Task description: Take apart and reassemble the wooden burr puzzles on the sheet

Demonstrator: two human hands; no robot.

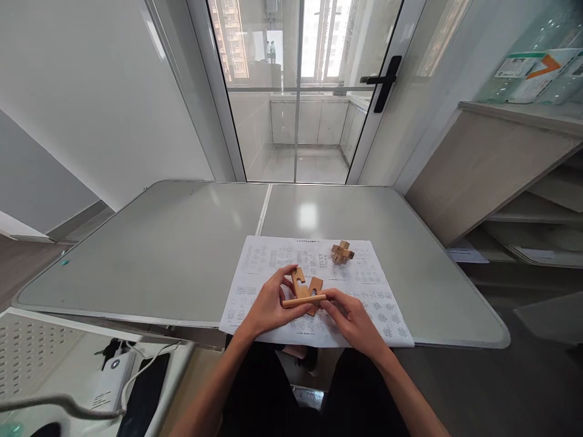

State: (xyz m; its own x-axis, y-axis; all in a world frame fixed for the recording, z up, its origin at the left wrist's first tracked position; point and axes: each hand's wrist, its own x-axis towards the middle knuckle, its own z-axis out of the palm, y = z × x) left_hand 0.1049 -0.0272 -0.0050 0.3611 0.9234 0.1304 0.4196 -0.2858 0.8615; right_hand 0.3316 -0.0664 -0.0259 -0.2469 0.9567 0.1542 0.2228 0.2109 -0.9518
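Note:
My left hand (272, 303) is closed on a notched wooden puzzle piece (298, 284), which tilts up from the fingers. Crossing in front of it is a narrow wooden puzzle stick (304, 300); its left end rests by my left thumb. The fingertips of my right hand (350, 318) pinch the stick's right end. Between the hands, another notched wooden piece (316, 284) shows behind the stick, partly hidden. Under both hands lies a printed sheet (255, 261) with rows of small diagrams. An assembled wooden burr puzzle (341, 252) sits at the sheet's upper right.
The sheet lies on a grey table (136, 255) with a pale seam. Beyond it stands a glass door (296, 121) with a black handle (385, 82). At lower left, a white surface holds a white power bank (112, 382) with cables. Shelves (501, 176) with bottles stand right.

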